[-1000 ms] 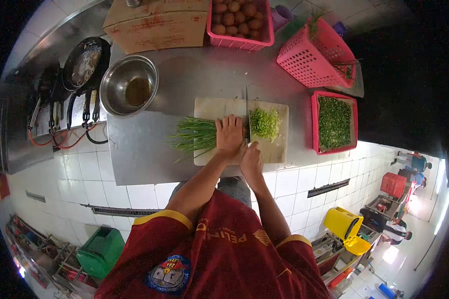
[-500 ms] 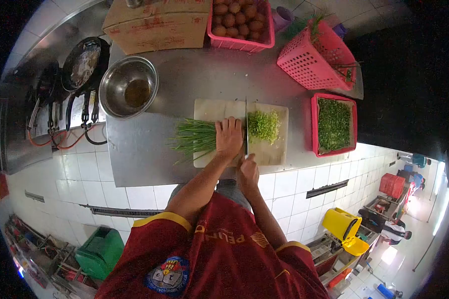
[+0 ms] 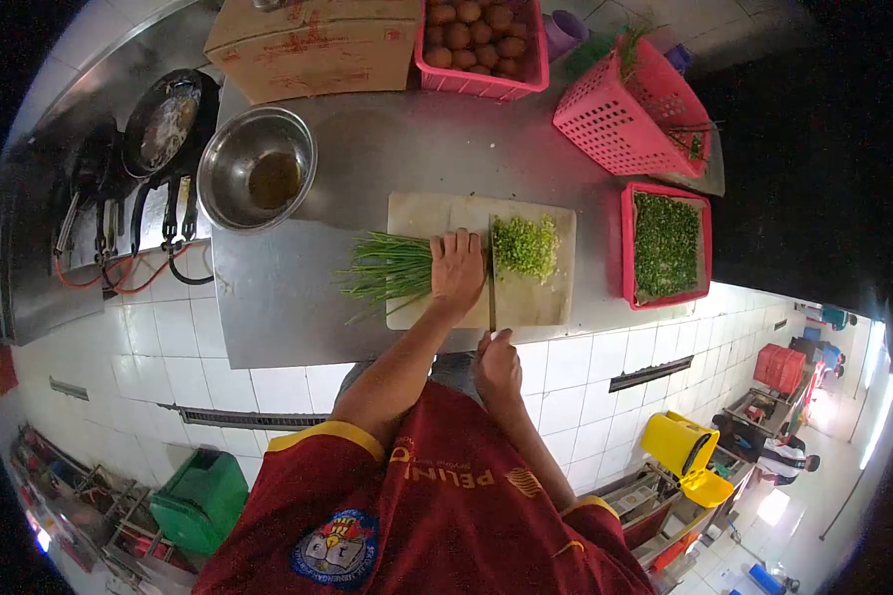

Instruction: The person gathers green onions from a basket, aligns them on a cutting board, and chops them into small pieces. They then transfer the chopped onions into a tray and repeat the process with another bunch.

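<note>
My left hand [image 3: 457, 270] presses down on a bundle of green onions [image 3: 392, 266], fingers curled over it. Their long green leaves stick out leftward past the edge of a whitish cutting board [image 3: 536, 309]. Closed around the handle of a knife [image 3: 492, 288] is my right hand [image 3: 498, 369], near the table's front edge. The blade points away from me, just right of my left fingertips. Against its right side lies a pile of chopped green onion [image 3: 526, 246]. The cut ends under my left hand are hidden.
On the steel table [image 3: 367, 149] stand a metal bowl [image 3: 223, 188] with brown liquid, a cardboard box [image 3: 313, 50], a pink egg basket [image 3: 486, 87], a tall pink basket [image 3: 615, 124] and a red tray [image 3: 628, 248] of chopped greens. Pans [image 3: 174, 119] sit at left.
My right hand has drawn the knife back toward me, its handle now beyond the board's near edge. My left hand stays on the green onions.
</note>
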{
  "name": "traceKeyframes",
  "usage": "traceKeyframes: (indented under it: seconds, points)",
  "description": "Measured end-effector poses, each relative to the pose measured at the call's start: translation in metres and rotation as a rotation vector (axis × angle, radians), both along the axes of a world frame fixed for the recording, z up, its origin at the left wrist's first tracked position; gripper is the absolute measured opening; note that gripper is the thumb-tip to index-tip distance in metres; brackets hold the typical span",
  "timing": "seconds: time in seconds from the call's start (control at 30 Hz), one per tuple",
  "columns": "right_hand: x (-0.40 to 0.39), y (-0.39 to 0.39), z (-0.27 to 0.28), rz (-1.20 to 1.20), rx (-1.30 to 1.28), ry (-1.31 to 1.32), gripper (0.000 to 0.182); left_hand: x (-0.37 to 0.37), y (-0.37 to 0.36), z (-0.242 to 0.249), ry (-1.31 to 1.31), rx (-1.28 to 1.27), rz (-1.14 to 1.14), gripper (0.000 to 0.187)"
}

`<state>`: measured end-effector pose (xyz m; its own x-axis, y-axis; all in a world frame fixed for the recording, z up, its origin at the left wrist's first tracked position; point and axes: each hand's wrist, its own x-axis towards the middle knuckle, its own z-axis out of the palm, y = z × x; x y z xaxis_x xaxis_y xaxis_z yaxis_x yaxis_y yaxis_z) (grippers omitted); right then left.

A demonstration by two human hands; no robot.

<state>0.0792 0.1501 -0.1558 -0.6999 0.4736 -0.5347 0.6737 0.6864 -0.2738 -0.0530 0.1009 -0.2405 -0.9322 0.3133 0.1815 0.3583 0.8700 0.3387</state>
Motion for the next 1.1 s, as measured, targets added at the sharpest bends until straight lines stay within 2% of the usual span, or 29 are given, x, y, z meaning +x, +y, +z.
traceKeyframes:
  seconds: [0.13,0.17,0.27,0.37,0.47,0.53,0.67,0.7,0.8,0.9,1.03,1.1]
  points:
    - [-0.023,0.007,-0.038,-0.007,-0.024,0.156,0.043,-0.001,0.001,-0.005,0.047,0.035,0.007,0.021]
    - [-0.031,0.01,-0.038,-0.006,-0.066,0.218,0.039,-0.002,0.001,-0.007,0.035,0.04,0.006,0.021]
    - [-0.056,0.026,-0.051,0.083,0.031,0.257,0.034,0.003,0.001,-0.007,0.029,0.051,-0.006,0.024]
    - [-0.059,0.028,0.002,0.175,0.071,0.211,0.032,0.002,-0.001,-0.013,0.044,0.061,-0.011,0.026]
    - [-0.03,0.02,0.025,0.203,0.033,0.175,0.032,0.002,0.0,-0.015,0.024,0.075,-0.015,0.026]
    - [-0.014,0.01,0.031,0.135,0.011,0.086,0.033,0.003,-0.001,-0.014,0.012,0.068,-0.019,0.025]
    - [0.009,0.002,0.01,0.032,-0.057,0.017,0.035,0.001,0.0,-0.008,0.027,0.054,-0.008,0.023]
    - [0.006,-0.002,0.008,0.015,-0.055,0.043,0.03,0.001,0.0,-0.007,0.036,0.058,-0.008,0.023]
    - [-0.011,0.006,-0.041,-0.023,-0.063,0.121,0.032,0.002,0.0,-0.014,0.127,0.044,0.004,0.024]
    - [-0.047,0.014,-0.051,0.049,-0.009,0.218,0.034,0.002,0.0,-0.007,-0.034,0.032,-0.021,0.023]
    - [-0.055,0.028,-0.032,0.199,0.054,0.314,0.033,0.003,-0.001,-0.013,0.044,0.034,-0.015,0.021]
    - [-0.046,0.026,-0.011,0.213,0.082,0.257,0.032,0.003,-0.001,-0.017,0.113,0.067,-0.009,0.021]
